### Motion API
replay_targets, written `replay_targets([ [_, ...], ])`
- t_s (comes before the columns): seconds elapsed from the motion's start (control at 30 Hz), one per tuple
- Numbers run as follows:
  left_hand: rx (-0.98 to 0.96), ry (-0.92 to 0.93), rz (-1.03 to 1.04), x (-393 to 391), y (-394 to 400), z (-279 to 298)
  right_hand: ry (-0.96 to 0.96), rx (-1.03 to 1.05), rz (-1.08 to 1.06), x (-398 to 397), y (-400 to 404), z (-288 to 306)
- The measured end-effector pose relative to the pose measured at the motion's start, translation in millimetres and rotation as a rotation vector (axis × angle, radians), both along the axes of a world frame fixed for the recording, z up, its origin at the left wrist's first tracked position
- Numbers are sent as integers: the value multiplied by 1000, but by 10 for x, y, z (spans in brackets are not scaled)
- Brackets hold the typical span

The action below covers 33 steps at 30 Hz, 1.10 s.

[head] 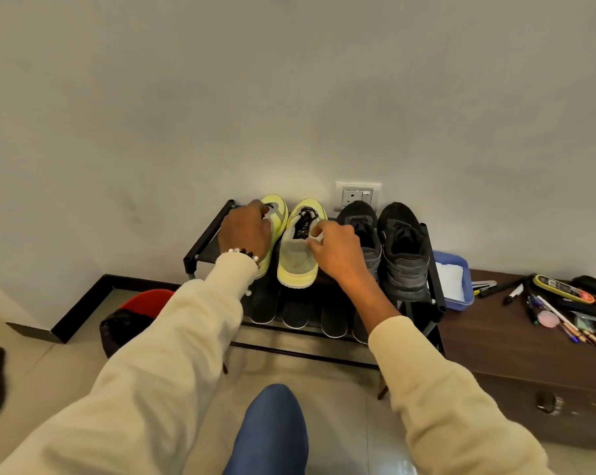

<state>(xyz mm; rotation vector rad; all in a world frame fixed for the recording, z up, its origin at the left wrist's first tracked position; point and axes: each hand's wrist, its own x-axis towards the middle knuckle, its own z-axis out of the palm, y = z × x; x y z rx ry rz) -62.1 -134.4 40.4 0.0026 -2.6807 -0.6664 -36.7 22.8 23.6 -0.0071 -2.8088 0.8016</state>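
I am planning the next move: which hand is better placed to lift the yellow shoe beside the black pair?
Right. The right hand grips that yellow shoe at its opening; the left hand holds the other yellow shoe, farther away.

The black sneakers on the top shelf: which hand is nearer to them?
Right. The right hand pinches the right yellow sneaker, directly beside the black sneakers; the left hand holds the left yellow sneaker, farther away.

2 black sneakers (404,255) sit on the black rack (205,234), a wall socket (356,195) behind them; a blue tray (458,305) and scattered pens (547,310) lie on the brown cabinet (502,341).
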Motion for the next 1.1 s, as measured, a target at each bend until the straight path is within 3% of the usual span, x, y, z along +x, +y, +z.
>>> replay_targets([
  [0.17, 165, 247, -132, -363, 791, 292, 251, -153, -159, -246, 708, 239],
  [0.47, 292, 374, -451, -1349, 2512, 877, 436, -167, -331, -926, 2416, 1077],
  [0.67, 228, 431, -528, -1359, 3517, 2111, 430, -137, -424, -708, 3462, 2225],
  [0.87, 13, 514, -489, -891, 4499, 3225, 385, 21, -485, -191, 4588, 3403],
  [1.1, -7, 428, -463, -517, 5441, 3791, 448, 118, -524, 309, 5535, 4154],
])
